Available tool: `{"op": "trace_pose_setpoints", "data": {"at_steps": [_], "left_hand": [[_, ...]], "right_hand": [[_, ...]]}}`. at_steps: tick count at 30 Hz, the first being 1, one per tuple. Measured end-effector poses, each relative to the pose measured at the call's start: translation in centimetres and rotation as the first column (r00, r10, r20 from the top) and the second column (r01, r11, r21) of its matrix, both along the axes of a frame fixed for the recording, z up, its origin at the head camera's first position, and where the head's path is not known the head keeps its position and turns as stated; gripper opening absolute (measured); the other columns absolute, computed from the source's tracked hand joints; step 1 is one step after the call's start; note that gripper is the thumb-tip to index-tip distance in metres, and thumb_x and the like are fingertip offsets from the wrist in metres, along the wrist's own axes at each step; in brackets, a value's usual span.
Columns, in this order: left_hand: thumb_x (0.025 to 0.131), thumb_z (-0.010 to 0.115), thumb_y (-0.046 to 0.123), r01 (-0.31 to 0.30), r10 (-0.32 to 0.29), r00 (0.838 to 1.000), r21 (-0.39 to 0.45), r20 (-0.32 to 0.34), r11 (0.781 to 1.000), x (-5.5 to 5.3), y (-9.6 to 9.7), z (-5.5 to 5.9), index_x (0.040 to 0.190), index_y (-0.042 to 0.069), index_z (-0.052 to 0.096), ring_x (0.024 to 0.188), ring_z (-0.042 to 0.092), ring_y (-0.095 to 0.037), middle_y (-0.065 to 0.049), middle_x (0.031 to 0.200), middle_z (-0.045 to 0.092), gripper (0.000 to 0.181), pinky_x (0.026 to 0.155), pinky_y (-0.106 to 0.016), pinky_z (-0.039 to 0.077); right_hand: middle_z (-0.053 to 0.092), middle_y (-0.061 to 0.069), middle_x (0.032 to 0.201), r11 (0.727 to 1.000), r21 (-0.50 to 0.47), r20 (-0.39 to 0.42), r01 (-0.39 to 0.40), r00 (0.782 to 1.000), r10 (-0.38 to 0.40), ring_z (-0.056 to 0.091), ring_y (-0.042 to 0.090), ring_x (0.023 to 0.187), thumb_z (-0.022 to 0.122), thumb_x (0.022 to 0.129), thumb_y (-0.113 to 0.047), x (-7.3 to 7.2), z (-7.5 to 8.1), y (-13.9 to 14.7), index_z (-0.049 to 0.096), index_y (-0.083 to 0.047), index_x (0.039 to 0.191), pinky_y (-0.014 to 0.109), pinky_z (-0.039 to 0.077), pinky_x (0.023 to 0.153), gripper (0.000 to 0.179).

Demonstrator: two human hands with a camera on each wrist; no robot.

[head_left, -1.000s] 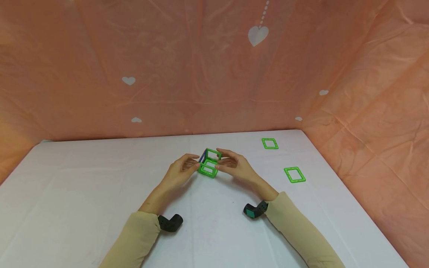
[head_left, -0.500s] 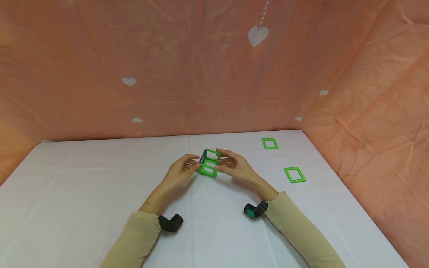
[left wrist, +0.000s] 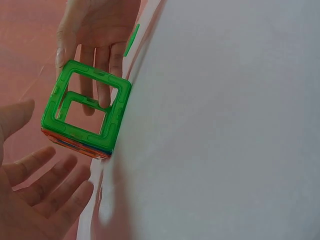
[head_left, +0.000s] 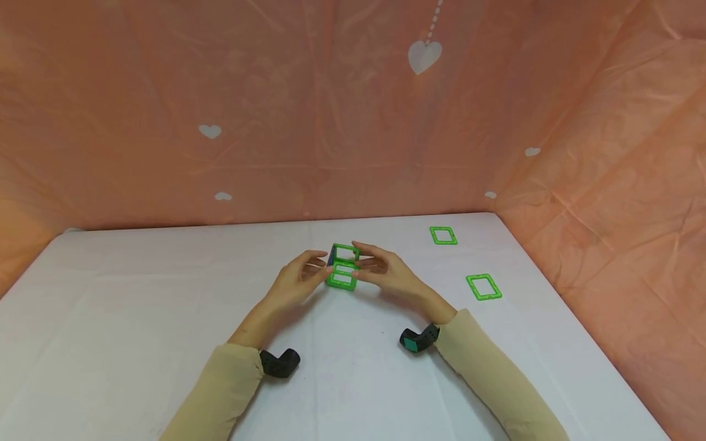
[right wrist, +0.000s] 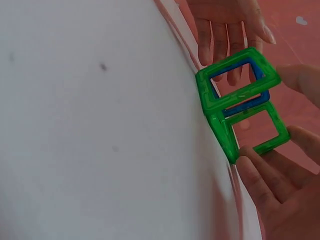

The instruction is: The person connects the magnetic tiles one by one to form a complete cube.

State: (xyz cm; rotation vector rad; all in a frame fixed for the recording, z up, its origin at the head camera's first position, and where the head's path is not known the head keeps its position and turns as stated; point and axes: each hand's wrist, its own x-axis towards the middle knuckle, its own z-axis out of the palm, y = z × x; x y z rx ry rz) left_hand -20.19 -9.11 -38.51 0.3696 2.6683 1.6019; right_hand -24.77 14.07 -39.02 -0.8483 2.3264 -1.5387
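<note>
A small open box of magnetic tiles (head_left: pixel 342 283) stands on the white table between my hands. Its square frames are mostly green, with a blue tile (right wrist: pixel 252 104) on the left side; an orange-red edge (left wrist: pixel 75 142) shows there in the left wrist view. My right hand (head_left: pixel 388 272) holds the box's right side, thumb at the near tile and fingers at the tiles behind. My left hand (head_left: pixel 295 282) is at the left side, fingers spread and relaxed, its thumb tip right at the near left corner. In the left wrist view the left fingers (left wrist: pixel 42 185) stand apart from the tiles.
Two loose green square tiles lie flat to the right, one farther back (head_left: pixel 444 243) and one nearer (head_left: pixel 484 297). The white cloth-covered table (head_left: pixel 138 324) ends at an orange curtain (head_left: pixel 309 122) with white hearts, behind and on the right.
The tile box has shifted slightly left and turned a little, its far tile moving left. Both hands stay around it with nearly the same pose. The two loose tiles have not moved.
</note>
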Motion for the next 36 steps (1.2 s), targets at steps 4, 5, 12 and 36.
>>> {"op": "trace_pose_setpoints", "data": {"at_steps": [4,5,12,36], "left_hand": [[0.094,0.062,0.025,0.017,-0.017,1.000,0.000,-0.019,1.000,-0.2,0.1,0.0,0.139,0.003,0.046,0.120,0.056,-0.036,-0.020,0.135,0.053,0.052,0.101,-0.045,0.046],[0.094,0.062,0.024,0.021,-0.021,0.999,-0.009,-0.028,1.000,-0.2,0.2,0.0,0.140,0.004,0.045,0.122,0.054,-0.036,-0.019,0.136,0.051,0.053,0.102,-0.045,0.045],[0.092,0.065,0.021,0.030,-0.033,0.997,-0.045,-0.071,0.999,-0.7,0.4,0.1,0.142,0.008,0.045,0.128,0.048,-0.038,-0.020,0.140,0.047,0.056,0.107,-0.048,0.040],[0.087,0.071,0.032,0.026,-0.031,0.999,-0.107,-0.042,0.994,-1.3,-0.1,0.0,0.138,0.018,0.051,0.130,0.048,-0.037,-0.014,0.143,0.049,0.057,0.104,-0.053,0.041]], "right_hand": [[0.045,0.018,0.145,0.999,0.026,0.007,-0.023,1.000,0.023,0.056,0.033,0.121,0.068,0.088,-0.012,-0.5,0.2,0.2,0.037,-0.002,0.146,0.045,0.046,0.101,0.066],[0.046,0.018,0.144,0.999,0.025,0.010,-0.028,1.000,0.027,0.056,0.033,0.121,0.068,0.088,-0.012,-0.5,0.3,0.2,0.038,-0.003,0.146,0.045,0.046,0.102,0.066],[0.048,0.018,0.141,0.998,0.023,0.041,-0.062,0.997,0.061,0.054,0.033,0.123,0.068,0.089,-0.012,-1.1,0.3,0.3,0.038,-0.005,0.146,0.045,0.042,0.106,0.065],[0.050,0.012,0.141,0.987,0.037,0.113,-0.156,0.982,0.151,0.055,0.027,0.123,0.069,0.088,-0.017,-3.4,0.4,1.0,0.042,-0.015,0.145,0.046,0.038,0.109,0.063]]}}
